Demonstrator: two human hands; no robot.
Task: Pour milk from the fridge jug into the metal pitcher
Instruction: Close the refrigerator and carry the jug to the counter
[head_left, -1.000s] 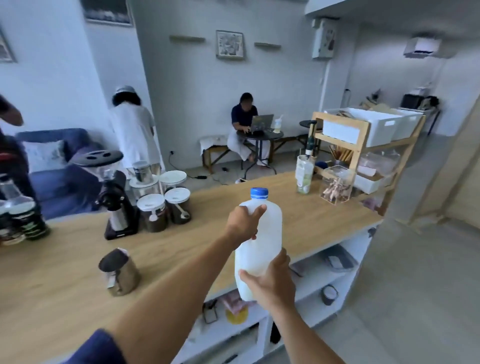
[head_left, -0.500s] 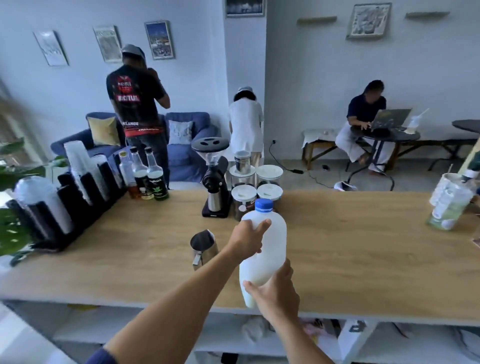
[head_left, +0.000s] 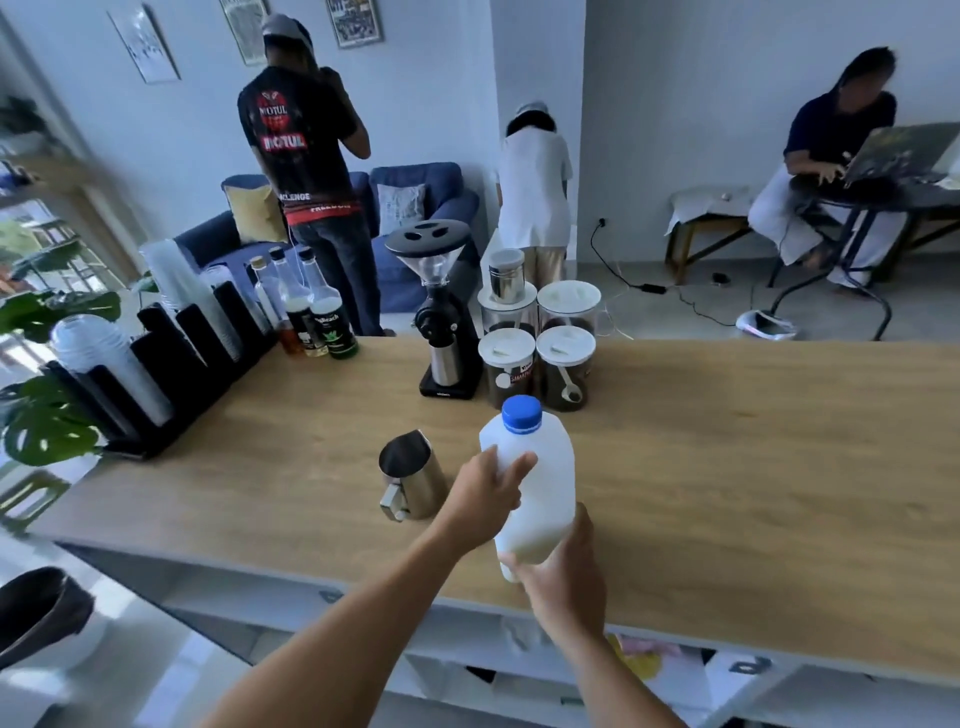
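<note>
A: Where is the milk jug (head_left: 535, 488)?
B: Held upright over the near part of the wooden counter (head_left: 727, 467), with its blue cap (head_left: 521, 413) on. It is white plastic and looks full of milk.
A: How do the hands hold it?
B: The left hand (head_left: 488, 493) wraps the jug's left side below the shoulder, fingers closed round it. The right hand (head_left: 563, 571) cups the base from the near side, fingers closed against the bottom.
A: Does the jug touch the counter?
B: I cannot tell; the right hand hides the base.
A: And the metal pitcher (head_left: 410, 475)?
B: It stands on the counter just left of the jug, apart from it, open mouth up, handle toward the near edge. The left wrist passes just beside it.
A: What lies beyond?
B: Farther back a black coffee grinder (head_left: 441, 322), with four white-lidded canisters (head_left: 537, 353) just to its right. At far left are syrup bottles (head_left: 306, 312) and a black rack of plastic cups (head_left: 156, 358).
</note>
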